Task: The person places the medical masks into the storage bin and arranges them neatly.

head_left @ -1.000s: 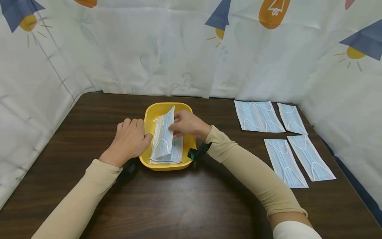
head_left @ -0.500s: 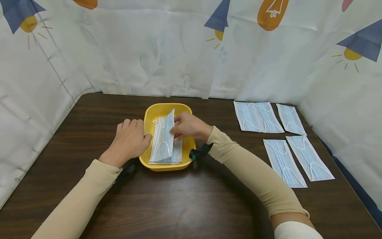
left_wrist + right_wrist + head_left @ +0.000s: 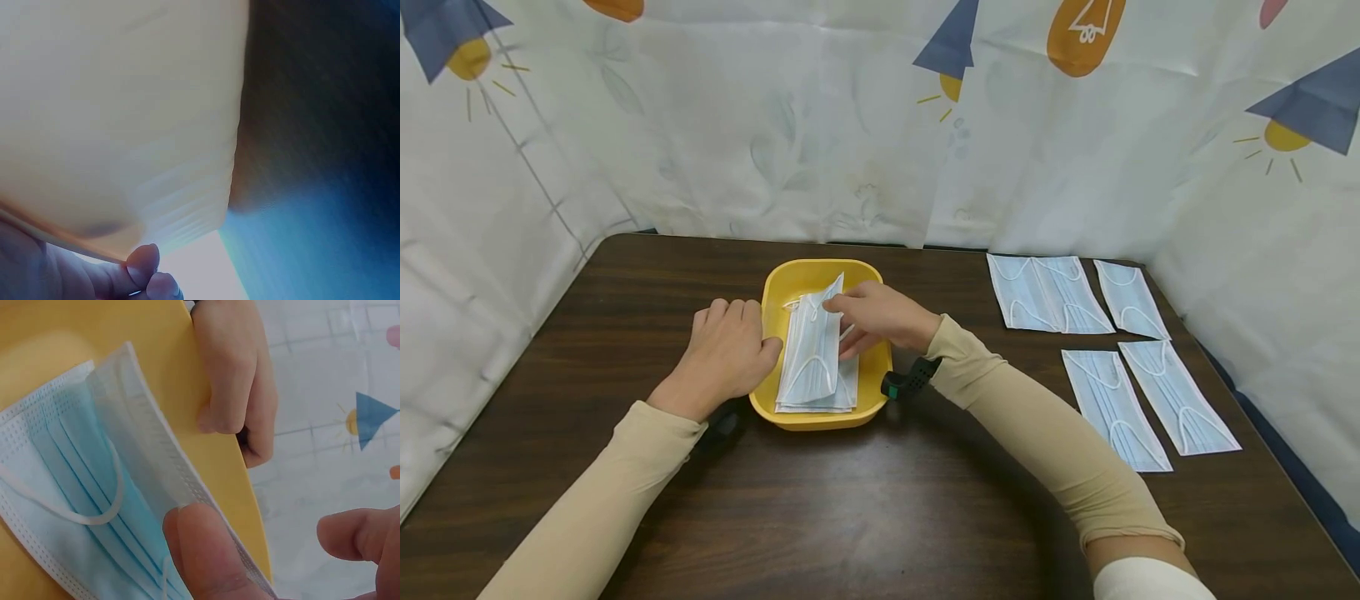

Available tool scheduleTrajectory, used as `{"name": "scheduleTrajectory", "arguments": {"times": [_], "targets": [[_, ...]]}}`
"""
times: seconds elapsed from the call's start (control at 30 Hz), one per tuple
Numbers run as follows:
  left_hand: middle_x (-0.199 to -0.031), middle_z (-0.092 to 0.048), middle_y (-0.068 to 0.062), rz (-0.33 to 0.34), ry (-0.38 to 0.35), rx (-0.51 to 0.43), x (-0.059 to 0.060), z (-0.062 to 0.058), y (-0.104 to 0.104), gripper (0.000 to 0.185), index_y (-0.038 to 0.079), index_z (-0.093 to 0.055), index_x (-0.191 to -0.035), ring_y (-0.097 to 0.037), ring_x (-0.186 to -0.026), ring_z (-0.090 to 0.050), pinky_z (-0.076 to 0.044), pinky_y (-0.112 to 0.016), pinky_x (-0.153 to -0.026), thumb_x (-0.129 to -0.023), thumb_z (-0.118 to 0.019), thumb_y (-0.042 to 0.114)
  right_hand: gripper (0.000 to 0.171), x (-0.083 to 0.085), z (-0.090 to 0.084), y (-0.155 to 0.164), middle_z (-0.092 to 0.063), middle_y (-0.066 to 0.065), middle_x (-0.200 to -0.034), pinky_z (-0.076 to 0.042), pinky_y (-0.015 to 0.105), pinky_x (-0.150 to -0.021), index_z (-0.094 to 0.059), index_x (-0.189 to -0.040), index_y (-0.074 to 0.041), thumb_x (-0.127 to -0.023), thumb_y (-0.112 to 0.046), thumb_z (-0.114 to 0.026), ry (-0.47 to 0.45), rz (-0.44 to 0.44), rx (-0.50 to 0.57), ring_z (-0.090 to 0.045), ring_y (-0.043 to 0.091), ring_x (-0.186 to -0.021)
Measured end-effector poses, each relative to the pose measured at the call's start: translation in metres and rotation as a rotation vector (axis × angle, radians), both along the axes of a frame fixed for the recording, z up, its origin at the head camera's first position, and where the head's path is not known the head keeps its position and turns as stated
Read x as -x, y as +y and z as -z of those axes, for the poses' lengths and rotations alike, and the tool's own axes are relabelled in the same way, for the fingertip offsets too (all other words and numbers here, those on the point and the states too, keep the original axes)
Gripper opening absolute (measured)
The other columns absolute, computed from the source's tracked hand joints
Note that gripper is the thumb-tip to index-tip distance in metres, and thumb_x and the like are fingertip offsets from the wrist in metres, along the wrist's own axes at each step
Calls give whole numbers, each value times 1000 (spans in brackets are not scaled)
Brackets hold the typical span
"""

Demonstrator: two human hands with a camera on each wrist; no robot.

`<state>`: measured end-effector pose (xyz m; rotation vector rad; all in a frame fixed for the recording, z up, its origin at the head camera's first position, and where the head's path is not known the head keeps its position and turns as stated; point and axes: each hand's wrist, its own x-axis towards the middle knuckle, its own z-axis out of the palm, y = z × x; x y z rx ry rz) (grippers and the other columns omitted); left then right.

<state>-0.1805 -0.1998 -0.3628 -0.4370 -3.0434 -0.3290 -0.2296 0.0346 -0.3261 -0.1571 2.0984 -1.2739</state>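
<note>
My left hand (image 3: 727, 354) grips the left rim of a yellow plastic basin (image 3: 767, 400), its fingers curled over the edge. In the left wrist view, fingertips (image 3: 144, 262) show at the rim. Pleated light-blue face masks (image 3: 808, 375) with white ear loops lie stacked in the basin. My right hand (image 3: 883, 317) is over the basin's right side. Its digits are spread apart, and the right wrist view shows fingertips (image 3: 203, 540) against the raised edge of the top mask (image 3: 150, 425), with another digit well away from it. The right palm is hidden.
Several more masks lie at the table's right: a pair side by side (image 3: 1051, 292) and one (image 3: 1132, 298) at the back, two (image 3: 1116, 408) nearer. The brown wooden table (image 3: 880, 508) meets a patterned white curtain (image 3: 715, 150) behind and at the sides.
The right hand's digits have spread, no longer pinching the mask, and the hand has shifted slightly right. The top mask has settled lower onto the stack. The left hand stays on the rim.
</note>
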Motion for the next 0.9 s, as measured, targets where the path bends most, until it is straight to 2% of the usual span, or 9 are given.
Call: {"name": "scheduleTrajectory", "arguments": {"times": [0.13, 0.27, 0.47, 0.57, 0.73, 0.9], "targets": [[-85, -49, -14, -1, -2, 3, 0, 0, 0, 30, -2, -51, -94, -35, -86, -42, -34, -47, -77, -96, -43, 26, 47, 0, -1, 3, -69, 16, -122, -63, 43, -85, -62, -129, -5, -106, -44, -51, 7, 12, -20, -79, 25, -86], [-84, -49, -14, 0, 11, 0, 0, 1, -1, 29, -2, -51, -92, -35, -85, -41, -34, -47, -76, -96, -44, 26, 45, 0, -2, 4, -72, 16, -112, -63, 42, -81, -67, -119, -4, -106, -43, -52, 76, -19, -93, -79, 23, -82], [-80, -48, -13, 3, 35, -9, 0, 2, -1, 26, 1, -50, -86, -34, -82, -41, -33, -46, -73, -95, -44, 25, 27, 1, -4, -1, -76, 14, -94, -63, 32, -70, -69, -114, 0, -105, -22, -56, 240, -170, -257, -77, 18, -73], [-82, -48, -14, -3, 20, -12, 0, 2, -1, 27, 0, -50, -88, -35, -83, -41, -33, -47, -75, -95, -44, 25, 21, 1, -6, -4, -76, 13, -87, -62, 27, -68, -69, -113, 1, -103, -16, -61, 308, -209, -320, -77, 18, -71], [-83, -48, -14, -3, 13, -10, 0, 0, 0, 27, -1, -50, -89, -35, -84, -41, -33, -47, -76, -95, -43, 25, 21, -1, -7, -4, -77, 10, -83, -61, 25, -65, -73, -113, -1, -99, -15, -68, 379, -174, -362, -76, 15, -69], [-82, -48, -13, 1, 17, -4, 0, 0, 1, 27, 0, -50, -89, -34, -83, -41, -33, -46, -75, -96, -44, 25, 20, -1, -9, -2, -77, 8, -80, -61, 25, -64, -77, -105, -2, -96, -18, -73, 431, -141, -376, -75, 13, -67]]}}
